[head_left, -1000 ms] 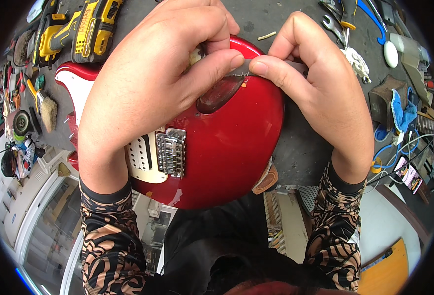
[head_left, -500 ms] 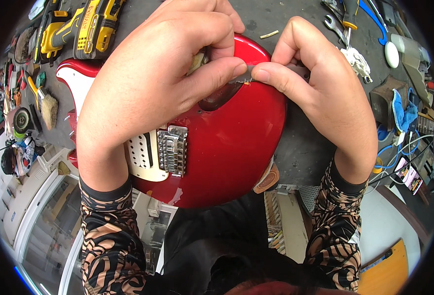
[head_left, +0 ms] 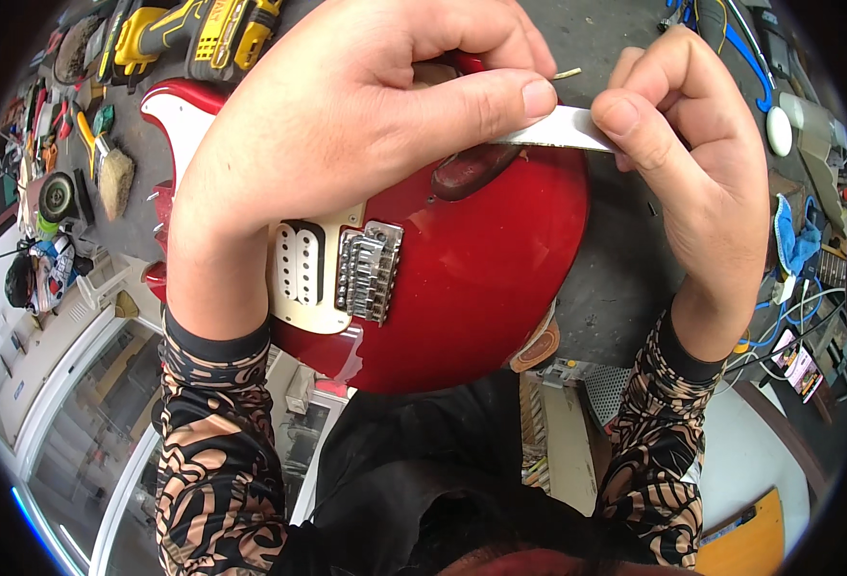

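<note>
A red electric guitar body [head_left: 481, 278] lies flat before me, with a metal bridge [head_left: 371, 274], a white double-coil pickup [head_left: 299, 264] and a dark oval cavity [head_left: 470, 171]. Over its far edge, just beyond the cavity, I hold a thin flat strip [head_left: 569, 127], bright and whitish, much like a scraper blade. My left hand [head_left: 395, 96] pinches one end between thumb and fingers, and my right hand [head_left: 697, 144] pinches the other. The strip appears tilted and lifted off the body. My left hand and wrist hide part of the guitar's upper side.
A yellow and black power tool [head_left: 227, 38] lies at the far left, with a brush [head_left: 115, 180] and hand tools nearby. On the right are a blue cloth [head_left: 796, 235], cables and a lit phone [head_left: 796, 367]. A small pale stick [head_left: 566, 74] sits beyond the guitar.
Both hands have lifted and shifted right with the strip, which was down at the cavity's edge with shavings beside it. Its face has turned from dark to bright. The view has shifted a little.
</note>
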Action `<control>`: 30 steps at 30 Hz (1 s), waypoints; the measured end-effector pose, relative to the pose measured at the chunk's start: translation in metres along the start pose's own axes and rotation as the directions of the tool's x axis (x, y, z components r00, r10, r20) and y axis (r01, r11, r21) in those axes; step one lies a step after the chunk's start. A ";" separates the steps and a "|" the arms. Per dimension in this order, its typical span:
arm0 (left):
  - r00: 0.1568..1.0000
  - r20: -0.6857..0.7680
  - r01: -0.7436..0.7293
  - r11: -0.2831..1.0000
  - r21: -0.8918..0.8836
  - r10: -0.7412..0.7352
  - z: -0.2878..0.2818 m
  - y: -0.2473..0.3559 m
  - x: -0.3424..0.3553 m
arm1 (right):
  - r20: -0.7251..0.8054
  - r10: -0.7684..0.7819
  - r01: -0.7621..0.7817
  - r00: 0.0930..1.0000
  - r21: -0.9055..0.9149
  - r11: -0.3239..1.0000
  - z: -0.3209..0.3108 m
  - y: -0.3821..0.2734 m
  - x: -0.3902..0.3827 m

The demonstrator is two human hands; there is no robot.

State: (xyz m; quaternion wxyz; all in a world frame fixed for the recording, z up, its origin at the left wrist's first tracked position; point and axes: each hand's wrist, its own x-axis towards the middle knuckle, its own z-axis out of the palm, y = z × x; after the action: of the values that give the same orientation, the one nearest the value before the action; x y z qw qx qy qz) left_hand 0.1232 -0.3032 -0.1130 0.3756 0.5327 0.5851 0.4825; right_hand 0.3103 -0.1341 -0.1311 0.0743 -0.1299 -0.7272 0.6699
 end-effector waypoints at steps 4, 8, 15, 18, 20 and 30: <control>0.962 0.228 0.261 0.746 -0.613 -0.149 -0.048 0.017 0.008 | -0.045 -0.138 0.134 0.989 -0.094 0.987 -0.025 -0.010 -0.002; 0.980 -0.161 0.066 0.950 -0.306 -0.120 -0.055 0.030 -0.013 | -0.222 -0.202 0.215 0.954 0.037 0.976 -0.042 -0.003 -0.009; 0.882 -0.397 0.015 0.858 -0.513 -0.253 -0.056 0.022 -0.094 | 0.238 -0.158 0.285 0.958 -0.845 0.452 0.062 -0.005 -0.058; 0.821 -0.482 -0.006 0.840 -0.543 -0.305 -0.035 0.034 -0.137 | 0.110 -0.041 0.117 0.993 -0.922 0.370 0.056 -0.013 -0.063; 0.752 -0.568 -0.145 0.756 -0.638 -0.334 -0.016 0.040 -0.158 | -0.093 -0.138 -0.053 0.986 -0.962 0.270 0.044 -0.009 -0.065; 0.644 -0.443 -0.088 0.515 -0.853 -0.623 0.108 0.115 -0.212 | -0.258 -0.051 -0.189 0.965 -0.815 0.547 0.069 -0.058 -0.103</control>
State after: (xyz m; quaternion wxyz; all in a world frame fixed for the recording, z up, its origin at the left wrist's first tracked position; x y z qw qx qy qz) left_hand 0.2877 -0.4980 -0.0449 0.3963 -0.0438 0.4698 0.7876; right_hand 0.3838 -0.2337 -0.0731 0.0688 -0.2620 -0.9360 0.2247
